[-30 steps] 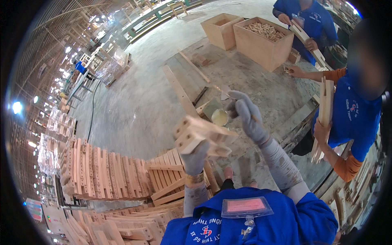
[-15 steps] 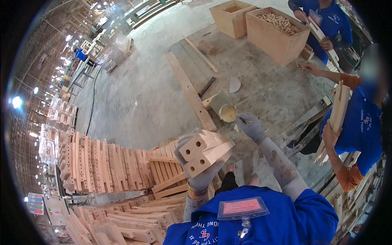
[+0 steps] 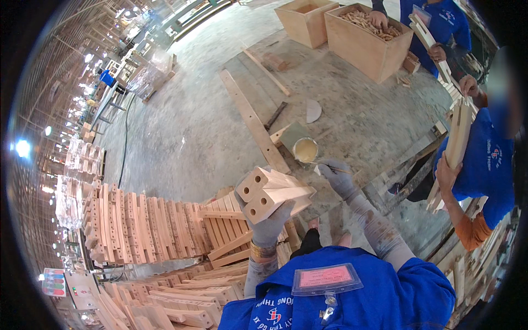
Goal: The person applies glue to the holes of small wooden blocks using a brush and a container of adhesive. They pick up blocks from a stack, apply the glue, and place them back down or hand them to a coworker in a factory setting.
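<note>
My gloved left hand [image 3: 270, 224] is wrapped round two pale wooden blocks [image 3: 283, 193] held side by side. Their near ends face up toward me, with round drilled holes in them. My gloved right hand [image 3: 336, 180] pinches a thin stick-like tool [image 3: 345, 171]; whether it has bristles is too small to tell. Just beyond that hand stands a small round pot [image 3: 306, 149] of cream-coloured liquid, on a grey-green piece [image 3: 295, 133] on the floor. The stick's tip is close to the pot's near rim.
Stacked drilled wooden parts [image 3: 143, 223] fill the left. A long plank [image 3: 250, 115], a hammer-like tool [image 3: 276, 115] and a half-round disc [image 3: 313, 111] lie ahead. A box of dowels [image 3: 363, 47] stands far right. Two co-workers in blue [image 3: 487, 165] hold wooden pieces at right.
My right hand has drawn back slightly from the pot, and the stick has come out of the liquid. The blocks have turned a little. A co-worker's hand has reached into the dowel box.
</note>
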The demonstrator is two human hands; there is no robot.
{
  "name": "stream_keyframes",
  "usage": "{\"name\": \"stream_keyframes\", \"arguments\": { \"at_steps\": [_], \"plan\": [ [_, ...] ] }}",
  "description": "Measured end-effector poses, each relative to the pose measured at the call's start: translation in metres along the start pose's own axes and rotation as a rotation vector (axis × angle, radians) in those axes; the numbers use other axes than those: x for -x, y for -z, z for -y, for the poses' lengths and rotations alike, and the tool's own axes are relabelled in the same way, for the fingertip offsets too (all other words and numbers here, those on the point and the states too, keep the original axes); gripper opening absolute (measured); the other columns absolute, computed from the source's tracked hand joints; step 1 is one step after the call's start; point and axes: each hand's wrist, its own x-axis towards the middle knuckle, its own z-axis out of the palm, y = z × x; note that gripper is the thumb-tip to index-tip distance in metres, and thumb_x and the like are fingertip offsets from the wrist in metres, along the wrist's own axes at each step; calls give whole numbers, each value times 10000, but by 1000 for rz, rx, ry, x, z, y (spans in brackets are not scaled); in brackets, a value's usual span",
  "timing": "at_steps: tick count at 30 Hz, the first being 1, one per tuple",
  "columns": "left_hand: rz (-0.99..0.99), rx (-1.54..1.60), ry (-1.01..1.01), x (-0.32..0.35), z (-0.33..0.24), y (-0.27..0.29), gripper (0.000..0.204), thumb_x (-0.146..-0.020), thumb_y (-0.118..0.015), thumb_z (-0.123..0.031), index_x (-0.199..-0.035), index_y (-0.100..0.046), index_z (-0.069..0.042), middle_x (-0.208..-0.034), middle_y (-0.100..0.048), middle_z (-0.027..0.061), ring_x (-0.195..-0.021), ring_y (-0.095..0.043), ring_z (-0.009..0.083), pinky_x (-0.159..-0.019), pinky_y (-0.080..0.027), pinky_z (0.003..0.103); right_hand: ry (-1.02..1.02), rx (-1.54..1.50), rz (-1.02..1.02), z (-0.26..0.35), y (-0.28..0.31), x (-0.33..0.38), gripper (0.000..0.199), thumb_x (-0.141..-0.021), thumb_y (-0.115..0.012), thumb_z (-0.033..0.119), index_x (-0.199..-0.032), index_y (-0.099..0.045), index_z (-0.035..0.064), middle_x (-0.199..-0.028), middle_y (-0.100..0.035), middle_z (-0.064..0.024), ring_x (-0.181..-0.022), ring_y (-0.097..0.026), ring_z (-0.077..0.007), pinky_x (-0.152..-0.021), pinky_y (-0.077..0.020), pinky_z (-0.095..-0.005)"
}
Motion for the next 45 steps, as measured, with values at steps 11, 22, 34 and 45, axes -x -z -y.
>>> {"name": "stream_keyframes", "arguments": {
  "at_steps": [11,22,34,45],
  "plan": [
    [-11,125,-41,-7,4,-4,792,-605,-821,-100,-1210,-316,-23,-1149,-503,126,-992,-569,205,-818,-514,327,-420,-845,-265,7,4,-14,237,-832,-638,262,-892,-618,34,-789,-626,-43,-623,-575,-121,-559,-462,-258],
    [36,283,-404,-33,-39,-46,686,-636,-779,-48,-1154,-329,-56,-1079,-495,89,-963,-554,157,-763,-508,278,308,-401,-218,254,37,-52,203,-882,-584,229,-806,-596,42,-647,-567,-12,-504,-497,-62,-447,-385,-209],
    [85,353,-395,-26,-42,-47,673,-669,-767,-65,-1169,-317,-51,-1084,-469,94,-966,-538,157,-794,-492,287,969,437,184,328,15,-18,300,-795,-682,284,-660,-558,46,-508,-538,-69,-433,-554,-188,-418,-413,-270],
    [70,290,-399,-24,-40,-45,716,-661,-787,-110,-1189,-309,-43,-1068,-458,96,-950,-521,165,-785,-486,297,1017,563,231,327,6,-16,380,-808,-657,319,-600,-482,54,-502,-482,-91,-405,-491,-249,-410,-377,-326]
  ]
}}
